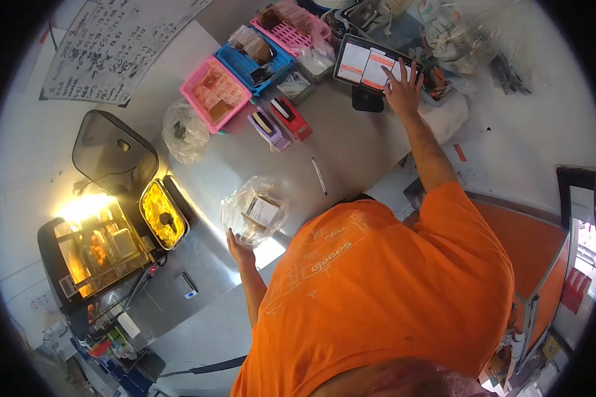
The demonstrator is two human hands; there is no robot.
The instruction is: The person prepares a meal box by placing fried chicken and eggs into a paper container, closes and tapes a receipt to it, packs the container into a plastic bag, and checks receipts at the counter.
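Observation:
My right hand [402,86] reaches across to a tablet [369,65] on a stand, fingers spread, with fingertips over its lit screen. The screen shows white panels with orange bars. Low at the counter's near edge, my left hand [240,250] is closed at the lower edge of a clear plastic bag [235,208]; its fingers are partly hidden. A white printed label or slip [261,212] shows on or inside the bag. A pen [319,176] lies to the right of the bag.
Purple [269,128] and red tape dispensers [291,118] stand beyond the bag. Behind them are pink [215,94] and blue baskets [256,61]. At left are a lit glass display warmer [99,245] and a tray of yellow food [162,214]. A bundled plastic bag [186,132] sits by the wall.

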